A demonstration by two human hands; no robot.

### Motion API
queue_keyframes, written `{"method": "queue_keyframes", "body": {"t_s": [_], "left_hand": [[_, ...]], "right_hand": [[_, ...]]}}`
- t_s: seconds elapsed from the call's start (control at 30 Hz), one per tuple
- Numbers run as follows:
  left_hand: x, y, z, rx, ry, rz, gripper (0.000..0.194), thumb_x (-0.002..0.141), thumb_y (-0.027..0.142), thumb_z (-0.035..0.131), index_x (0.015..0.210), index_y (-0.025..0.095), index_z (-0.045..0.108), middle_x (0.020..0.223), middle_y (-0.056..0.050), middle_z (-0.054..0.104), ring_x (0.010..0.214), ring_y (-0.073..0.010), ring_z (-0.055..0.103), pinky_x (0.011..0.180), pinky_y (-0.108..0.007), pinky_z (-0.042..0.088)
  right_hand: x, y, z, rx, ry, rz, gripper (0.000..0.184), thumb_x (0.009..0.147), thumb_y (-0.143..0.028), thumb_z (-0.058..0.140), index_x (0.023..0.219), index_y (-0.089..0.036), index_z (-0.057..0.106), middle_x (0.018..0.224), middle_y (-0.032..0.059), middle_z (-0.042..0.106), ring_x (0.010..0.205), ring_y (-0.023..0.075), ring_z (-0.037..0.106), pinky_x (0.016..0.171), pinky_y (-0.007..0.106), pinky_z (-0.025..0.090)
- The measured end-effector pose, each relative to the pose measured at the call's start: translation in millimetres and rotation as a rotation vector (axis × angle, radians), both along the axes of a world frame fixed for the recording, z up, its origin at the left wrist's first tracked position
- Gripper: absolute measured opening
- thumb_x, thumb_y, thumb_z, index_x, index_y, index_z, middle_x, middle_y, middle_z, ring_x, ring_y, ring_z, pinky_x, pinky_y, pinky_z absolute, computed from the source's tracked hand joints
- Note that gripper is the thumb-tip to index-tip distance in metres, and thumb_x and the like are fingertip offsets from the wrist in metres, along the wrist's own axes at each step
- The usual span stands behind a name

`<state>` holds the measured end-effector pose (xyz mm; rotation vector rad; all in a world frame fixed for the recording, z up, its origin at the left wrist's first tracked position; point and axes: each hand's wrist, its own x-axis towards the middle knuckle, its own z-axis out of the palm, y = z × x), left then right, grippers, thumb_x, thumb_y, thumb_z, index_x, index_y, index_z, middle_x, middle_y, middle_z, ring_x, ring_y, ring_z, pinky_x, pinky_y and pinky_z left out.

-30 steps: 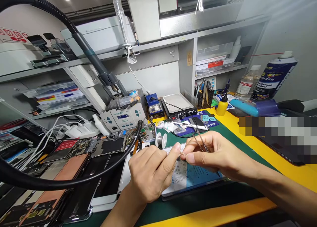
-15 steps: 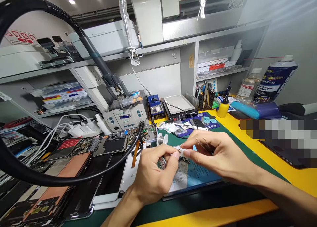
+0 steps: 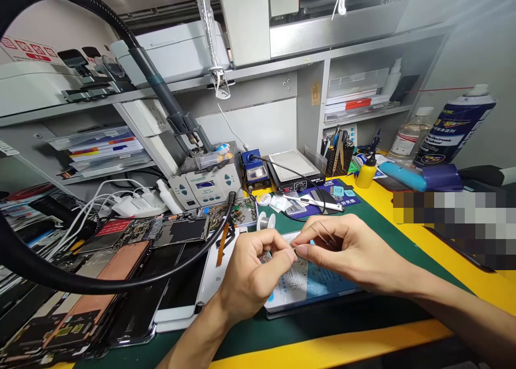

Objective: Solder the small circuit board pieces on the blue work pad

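Observation:
Over a blue-and-white printed pad, both hands meet at the fingertips. My left hand is closed, its thumb and forefinger pinching something small. My right hand is closed too, with its thumb and forefinger on a tiny dark piece beside the left fingertips. Thin metal tweezers are tucked inside the right hand. The fingers hide most of the small piece, so its kind is unclear. A round labelled item shows partly through the gap in my left hand. Just behind stands a spool of solder wire.
Disassembled phones crowd the left, with a black flexible hose arching over them. A rework station, a hot plate and a white soldering iron lie behind. A yellow bottle and a spray can stand at right.
The view has shifted slightly. A small circuit-board piece that showed under my fingertips is now mostly hidden, and my fingertips remain together.

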<state>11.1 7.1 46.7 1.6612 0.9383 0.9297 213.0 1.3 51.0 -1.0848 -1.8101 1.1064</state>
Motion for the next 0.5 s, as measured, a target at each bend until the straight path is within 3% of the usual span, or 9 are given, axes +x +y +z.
{"method": "queue_keyframes", "body": {"t_s": [0.5], "left_hand": [[-0.4, 2.2, -1.7, -0.056, 0.010, -0.038, 0.016, 0.079, 0.023, 0.061, 0.065, 0.017, 0.063, 0.047, 0.007, 0.046, 0.040, -0.0059, 0.036, 0.041, -0.021, 0.028]], "right_hand": [[0.1, 1.0, 1.5, -0.045, -0.026, 0.031, 0.022, 0.087, -0.034, 0.066, 0.079, -0.016, 0.074, 0.068, -0.0004, 0.057, 0.057, 0.0117, 0.039, 0.052, 0.028, 0.030]]}}
